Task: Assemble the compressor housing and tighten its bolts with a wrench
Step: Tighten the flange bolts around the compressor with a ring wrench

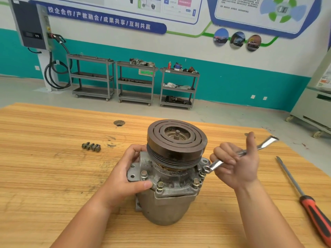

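A grey metal compressor stands upright on the wooden table, its dark grooved pulley on top. Several bolts sit in the housing flange; one is at the front. My left hand grips the housing's left side, thumb on the flange. My right hand holds a shiny wrench, thumb raised. The wrench's ring end sits on a bolt at the flange's right side.
Three loose bolts lie on the table to the left. A red-and-black screwdriver lies at the right, near the table's edge. A round hole marks the tabletop at the back. Grey carts stand by the far wall.
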`<state>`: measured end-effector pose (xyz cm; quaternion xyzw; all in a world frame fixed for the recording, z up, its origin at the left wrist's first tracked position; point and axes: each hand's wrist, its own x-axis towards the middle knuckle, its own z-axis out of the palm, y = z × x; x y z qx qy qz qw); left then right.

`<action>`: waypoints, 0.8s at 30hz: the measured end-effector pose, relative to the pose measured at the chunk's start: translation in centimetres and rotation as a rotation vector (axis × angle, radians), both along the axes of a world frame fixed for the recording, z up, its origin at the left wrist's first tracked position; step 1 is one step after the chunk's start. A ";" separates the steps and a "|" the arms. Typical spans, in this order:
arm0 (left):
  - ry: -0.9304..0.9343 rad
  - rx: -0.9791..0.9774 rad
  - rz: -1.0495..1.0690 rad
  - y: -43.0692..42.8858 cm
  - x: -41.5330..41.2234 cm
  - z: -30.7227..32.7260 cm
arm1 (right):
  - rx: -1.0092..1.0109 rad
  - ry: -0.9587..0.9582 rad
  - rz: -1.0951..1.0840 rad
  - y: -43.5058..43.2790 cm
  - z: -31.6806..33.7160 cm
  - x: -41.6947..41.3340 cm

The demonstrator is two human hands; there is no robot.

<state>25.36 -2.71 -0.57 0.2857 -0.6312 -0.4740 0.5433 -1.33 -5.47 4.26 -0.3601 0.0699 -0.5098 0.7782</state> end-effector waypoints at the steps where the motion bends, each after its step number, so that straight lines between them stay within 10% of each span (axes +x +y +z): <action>1: -0.004 0.000 0.001 0.0 0.0 0.0 | -0.009 -0.025 0.080 -0.5 -0.2 0.1; 9: -0.001 0.000 0.003 0.0 -0.1 -0.1 | -0.126 0.044 0.108 0.6 -0.2 -0.5; 24: 0.021 0.003 0.002 -0.1 -0.1 -0.3 | -0.074 0.289 -0.838 7.8 -0.2 4.0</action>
